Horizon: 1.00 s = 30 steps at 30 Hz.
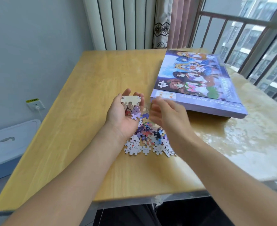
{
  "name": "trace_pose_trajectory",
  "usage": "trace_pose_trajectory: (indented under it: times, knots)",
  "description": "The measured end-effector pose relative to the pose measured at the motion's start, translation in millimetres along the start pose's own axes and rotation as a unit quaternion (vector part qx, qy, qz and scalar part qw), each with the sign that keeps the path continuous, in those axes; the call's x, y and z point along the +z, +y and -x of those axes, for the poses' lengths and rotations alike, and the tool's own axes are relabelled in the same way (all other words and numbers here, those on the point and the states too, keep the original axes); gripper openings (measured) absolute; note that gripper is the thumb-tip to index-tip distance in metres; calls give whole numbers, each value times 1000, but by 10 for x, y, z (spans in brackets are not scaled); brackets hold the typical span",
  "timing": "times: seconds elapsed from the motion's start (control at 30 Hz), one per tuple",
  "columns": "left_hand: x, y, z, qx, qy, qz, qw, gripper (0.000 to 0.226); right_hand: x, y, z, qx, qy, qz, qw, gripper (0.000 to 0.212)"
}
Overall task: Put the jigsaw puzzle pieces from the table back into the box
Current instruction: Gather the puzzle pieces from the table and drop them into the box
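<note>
- My left hand [126, 115] cups a stack of puzzle pieces [132, 106], palm up; my right hand [165, 115] hovers loose-fingered, empty, alongside.
- The pile [148, 141] lies below them on the table [79, 98].
- The box [198, 84] looks closed, so I judge opening it comes next.

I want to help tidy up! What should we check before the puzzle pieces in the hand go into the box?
1. Left hand cupping a stack of pieces: ok.
2. Right hand free to help: ok, open and holding nothing.
3. Box open to receive pieces: not ok, its lid looks closed.
4. Box within reach: ok, right beside the right hand.
5. Table all tidied: not ok, a pile of pieces remains.
</note>
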<state>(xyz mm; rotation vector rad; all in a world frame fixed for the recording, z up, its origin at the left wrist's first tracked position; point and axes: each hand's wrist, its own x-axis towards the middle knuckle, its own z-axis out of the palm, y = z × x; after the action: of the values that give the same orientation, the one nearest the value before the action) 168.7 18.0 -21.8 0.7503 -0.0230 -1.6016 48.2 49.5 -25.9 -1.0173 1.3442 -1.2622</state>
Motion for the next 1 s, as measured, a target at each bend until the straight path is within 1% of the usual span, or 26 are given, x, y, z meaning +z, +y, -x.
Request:
trace_pose_trajectory:
  times: [0.03, 0.07, 0.1, 0.13, 0.2, 0.23, 0.27, 0.3, 0.33, 0.37, 0.4, 0.47, 0.5, 0.53, 0.63, 0.67, 0.7, 0.77, 0.8, 0.87, 0.93, 1.0]
  knots:
    - [37, -42, 11, 2, -11, -10, 1000, 30, 27, 19, -24, 93, 15, -103, 990, 33]
    - [81, -107, 35, -2, -23, -23, 999, 28, 40, 16, -49, 162, 19, -191, 968, 41]
    - [104, -154, 61, -6, -30, -36, 999, 27, 80, -4, -61, 206, 9, -273, 940, 48]
    - [145, -223, 101, -13, -38, -54, 998, 27, 93, -25, -64, 230, 0, -355, 906, 52]
    - [224, -331, 170, -14, -50, -109, 993, 28, 103, -40, -93, 250, 6, -481, 840, 47]
    - [257, -373, 188, 6, -52, -151, 987, 28, 99, -56, -100, 252, 15, -517, 818, 44]
    - [262, -405, 169, 45, -52, -202, 977, 28, 94, -64, -104, 252, 21, -532, 808, 44]
    - [284, -462, 155, 99, -53, -264, 958, 28, 49, -75, -105, 253, 24, -534, 806, 45]
    - [287, -503, 126, 154, -57, -331, 929, 28, 22, -72, -107, 259, 25, -532, 806, 46]
    - [288, -541, 113, 201, -66, -404, 890, 29, -11, -69, -111, 265, 27, -538, 800, 46]
    - [285, -590, 114, 237, -81, -479, 842, 30, -49, -49, -120, 265, 27, -553, 789, 45]
    - [268, -677, 150, 282, -121, -596, 742, 31, -86, -5, -122, 250, 23, -583, 773, 37]
    - [253, -711, 171, 298, -138, -627, 706, 33, -100, 23, -119, 244, 23, -590, 769, 34]
    - [239, -735, 191, 316, -153, -643, 681, 37, -116, 45, -117, 243, 22, -590, 769, 33]
    - [229, -780, 232, 340, -203, -673, 625, 43, -211, 41, -78, 234, 7, -589, 773, 37]
    - [226, -785, 226, 343, -217, -677, 614, 45, -239, 35, -68, 229, 5, -598, 768, 37]
    - [234, -804, 231, 348, -230, -673, 610, 47, -280, 24, -52, 224, 6, -607, 762, 35]
    - [230, -802, 231, 358, -248, -655, 618, 52, -332, 5, -43, 231, 0, -623, 747, 29]
    - [238, -800, 240, 361, -258, -651, 616, 52, -375, -7, -45, 238, 0, -627, 742, 27]
    - [232, -759, 250, 360, -278, -660, 597, 49, -428, 4, -75, 241, 1, -619, 748, 28]
    - [224, -686, 282, 368, -298, -682, 558, 46, -465, 34, -101, 241, 9, -602, 761, 32]
    - [227, -589, 332, 396, -303, -697, 516, 42, -472, 62, -121, 246, 14, -599, 762, 40]
